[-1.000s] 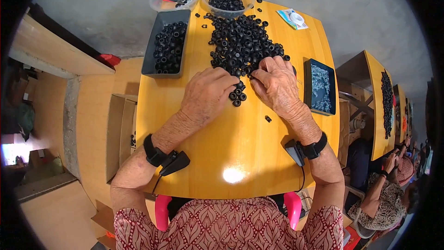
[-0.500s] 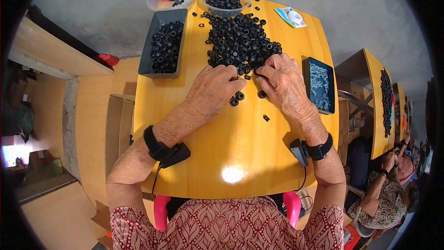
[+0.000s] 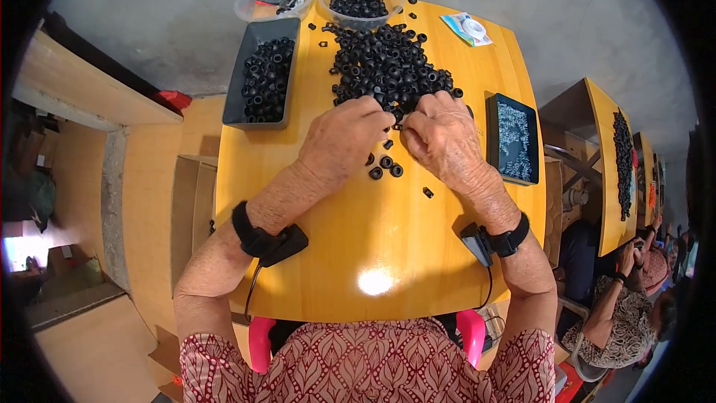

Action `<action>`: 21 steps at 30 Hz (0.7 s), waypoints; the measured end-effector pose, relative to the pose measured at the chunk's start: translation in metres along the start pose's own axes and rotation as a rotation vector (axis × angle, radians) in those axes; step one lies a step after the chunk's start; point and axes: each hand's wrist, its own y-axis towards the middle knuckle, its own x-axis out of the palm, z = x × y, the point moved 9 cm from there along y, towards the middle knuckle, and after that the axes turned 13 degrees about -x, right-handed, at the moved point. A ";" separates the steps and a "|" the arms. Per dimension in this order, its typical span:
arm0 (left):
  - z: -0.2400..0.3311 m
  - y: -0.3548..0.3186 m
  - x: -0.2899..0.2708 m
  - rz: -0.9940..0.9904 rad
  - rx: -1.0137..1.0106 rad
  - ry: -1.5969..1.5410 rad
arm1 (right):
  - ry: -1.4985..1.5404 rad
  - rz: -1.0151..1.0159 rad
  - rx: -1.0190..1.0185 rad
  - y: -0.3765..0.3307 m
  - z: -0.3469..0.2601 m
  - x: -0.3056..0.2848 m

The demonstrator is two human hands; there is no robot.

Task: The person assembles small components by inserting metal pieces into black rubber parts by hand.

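A heap of small round black rubber-looking parts [image 3: 384, 63] lies on the yellow table. At its near edge my left hand [image 3: 344, 134] is closed, thumb and fingers pinched together at the parts. Close beside it on the right, my right hand [image 3: 443, 136] is also closed, its fingers curled at the heap's edge. What either hand holds is hidden behind the fingers. Several loose black parts [image 3: 396, 170] lie on the tabletop between and below my hands. One small black piece [image 3: 427, 192] sits apart, below my right hand.
A grey bin [image 3: 262, 125] of black parts stands left. At the back are a clear tub [image 3: 359, 24] of black parts and another clear bowl [image 3: 246, 6]. A dark tray [image 3: 514, 173] of small clear pieces stands right, below a white roll [image 3: 473, 28]. Another person [image 3: 619, 321] sits far right.
My right hand has moved left, closer to my left hand. The loose black parts below the hands have shifted, and more of them show there.
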 end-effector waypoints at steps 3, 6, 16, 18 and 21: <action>-0.015 0.007 -0.004 -0.087 -0.252 -0.295 | 0.074 0.169 0.045 -0.003 0.007 -0.025; -0.039 -0.001 0.024 -0.284 -0.510 -0.667 | 0.561 0.260 0.394 -0.014 0.027 -0.024; -0.012 -0.033 0.032 -0.387 -0.680 -1.247 | 1.191 0.578 0.604 -0.055 0.003 -0.017; -0.005 -0.043 0.039 -0.411 -0.819 -1.508 | 1.201 0.581 0.610 -0.060 -0.003 -0.021; 0.001 -0.054 0.042 -0.506 -0.837 -1.627 | 1.237 0.602 0.588 -0.063 -0.010 -0.024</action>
